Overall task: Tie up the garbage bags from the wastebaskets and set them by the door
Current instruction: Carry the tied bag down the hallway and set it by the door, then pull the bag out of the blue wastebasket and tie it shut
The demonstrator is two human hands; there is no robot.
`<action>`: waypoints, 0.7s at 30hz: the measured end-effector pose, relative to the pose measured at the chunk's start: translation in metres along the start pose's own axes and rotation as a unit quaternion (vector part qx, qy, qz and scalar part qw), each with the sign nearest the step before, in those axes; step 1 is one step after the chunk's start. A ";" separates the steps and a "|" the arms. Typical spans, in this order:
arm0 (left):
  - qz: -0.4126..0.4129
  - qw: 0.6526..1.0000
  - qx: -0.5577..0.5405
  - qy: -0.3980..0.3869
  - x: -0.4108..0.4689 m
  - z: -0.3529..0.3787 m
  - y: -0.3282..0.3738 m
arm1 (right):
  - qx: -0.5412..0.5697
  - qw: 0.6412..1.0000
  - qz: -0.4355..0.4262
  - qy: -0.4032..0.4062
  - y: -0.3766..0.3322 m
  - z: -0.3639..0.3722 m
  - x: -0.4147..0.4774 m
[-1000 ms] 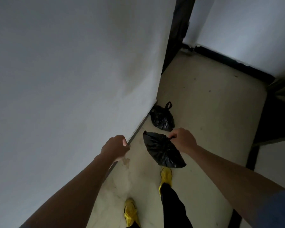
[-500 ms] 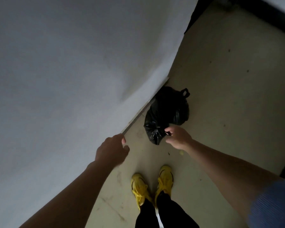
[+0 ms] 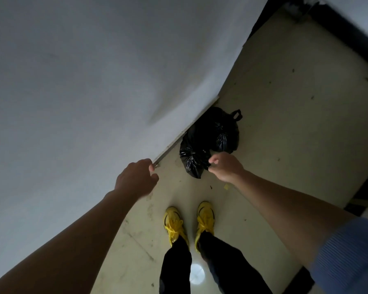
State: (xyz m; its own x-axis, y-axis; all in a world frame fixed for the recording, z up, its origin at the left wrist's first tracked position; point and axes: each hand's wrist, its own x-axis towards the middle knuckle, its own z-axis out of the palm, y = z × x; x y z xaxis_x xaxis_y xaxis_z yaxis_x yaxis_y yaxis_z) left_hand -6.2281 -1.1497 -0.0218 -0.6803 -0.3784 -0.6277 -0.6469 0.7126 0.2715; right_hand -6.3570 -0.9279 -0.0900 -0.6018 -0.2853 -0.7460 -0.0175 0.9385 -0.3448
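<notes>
Two tied black garbage bags sit on the pale floor against the foot of the white wall. The farther bag (image 3: pixel 220 129) has a knotted loop at its top right. The nearer bag (image 3: pixel 192 159) rests against it. My right hand (image 3: pixel 225 166) pinches the nearer bag's top edge with thumb and fingers, low over the floor. My left hand (image 3: pixel 137 177) hangs beside the wall's bottom edge with its fingers curled and nothing in it.
The white wall (image 3: pixel 94 92) fills the left. A dark door frame (image 3: pixel 261 20) stands at the wall's far end, and dark baseboard (image 3: pixel 348 37) runs along the far side. My yellow shoes (image 3: pixel 174 225) stand just behind the bags. A small yellow scrap (image 3: pixel 227 187) lies nearby.
My right hand carried the nearer bag forward and lowered it onto the floor against the other bag. I stepped closer, my feet came together and the view tilted down.
</notes>
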 end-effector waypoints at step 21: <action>-0.369 0.844 -0.311 0.232 -0.532 -0.010 -0.189 | -0.436 0.791 -0.408 -0.132 -0.243 0.121 -0.384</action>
State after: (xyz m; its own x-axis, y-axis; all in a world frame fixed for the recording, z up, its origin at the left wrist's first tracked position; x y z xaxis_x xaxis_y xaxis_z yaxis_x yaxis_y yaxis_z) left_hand -5.7474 -1.0886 0.2677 0.0195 -0.8778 -0.4786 -0.9110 -0.2128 0.3532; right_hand -6.0248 -1.0699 0.2110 0.0804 -0.7883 -0.6100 -0.9276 0.1648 -0.3352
